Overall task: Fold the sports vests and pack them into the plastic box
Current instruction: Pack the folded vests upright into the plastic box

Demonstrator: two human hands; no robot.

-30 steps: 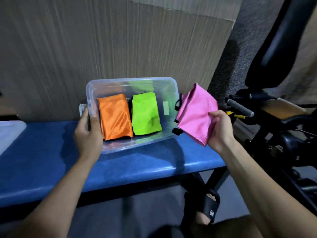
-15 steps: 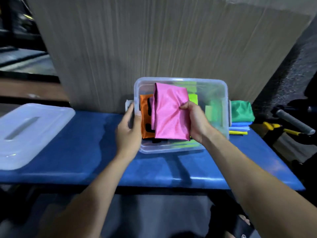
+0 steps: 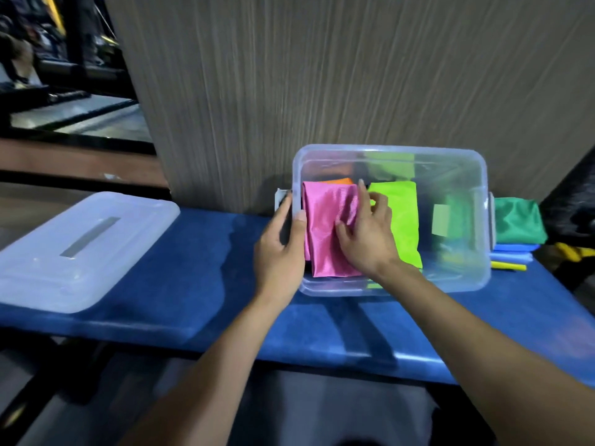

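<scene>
Left hand [image 3: 280,249] round box rim [image 3: 389,149]

The scene is dimly lit overall, from above. Soft arm shadows are cast on the blue bench [image 3: 180,268]. Pale glare is seen on the lid [image 3: 80,249] and on the plastic box [image 3: 483,175] rim. Edges are bowed by wide-angle distortion. The upper-left background is blurred and dark.

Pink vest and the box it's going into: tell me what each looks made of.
Pink vest: likely thin synthetic sports fabric, glossy; it shows a fine ribbed sheen and soft folds.
Plastic box: clear, slightly frosted plastic, apparently rigid; the lime green vest shows through its wall, and the rim catches light.
</scene>
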